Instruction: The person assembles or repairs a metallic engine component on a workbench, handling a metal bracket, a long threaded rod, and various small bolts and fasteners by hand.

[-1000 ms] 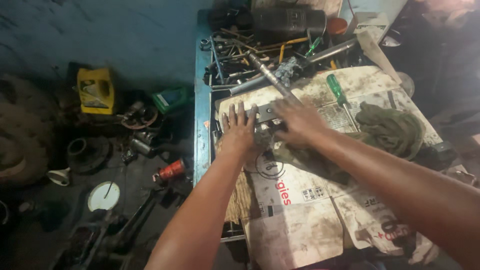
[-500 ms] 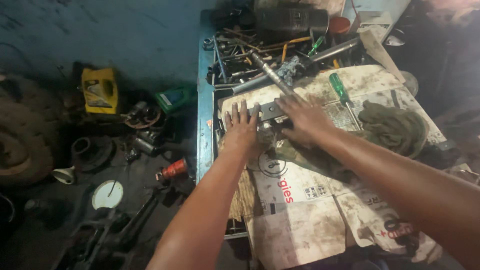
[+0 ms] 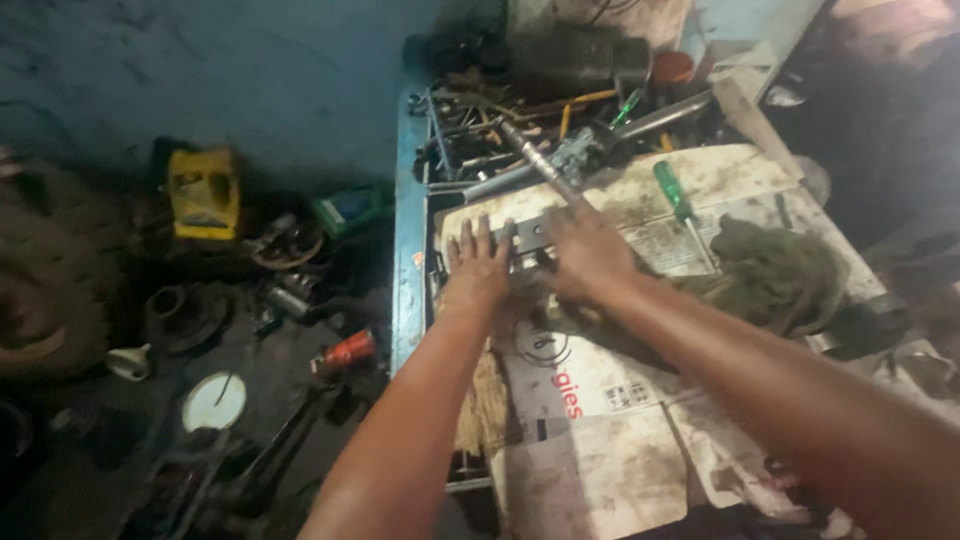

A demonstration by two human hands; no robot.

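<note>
Both hands down on a grey metal part (image 3: 530, 240), lying on the cardboard sheet (image 3: 640, 400) at the left end of the blue workbench (image 3: 408, 250). Left hand (image 3: 478, 268) flat just left of the part, fingers spread and straight, fingertips touching its left end, nothing pinched. Right hand (image 3: 590, 255) laid over the part's right side, fingers curved down onto it; cannot tell whether closed around it or only pressing. Long metal rod (image 3: 535, 160) slanting up and away from the part, toward a heap of tools at the back of the bench. Green-handled screwdriver (image 3: 678, 198) to the right of the part, apart from the right hand. Crumpled dark green rag (image 3: 775, 275) further right. Left of the bench, down on the dark floor: yellow case (image 3: 203, 193), red can (image 3: 345, 352), round white dial (image 3: 214, 401).
</note>
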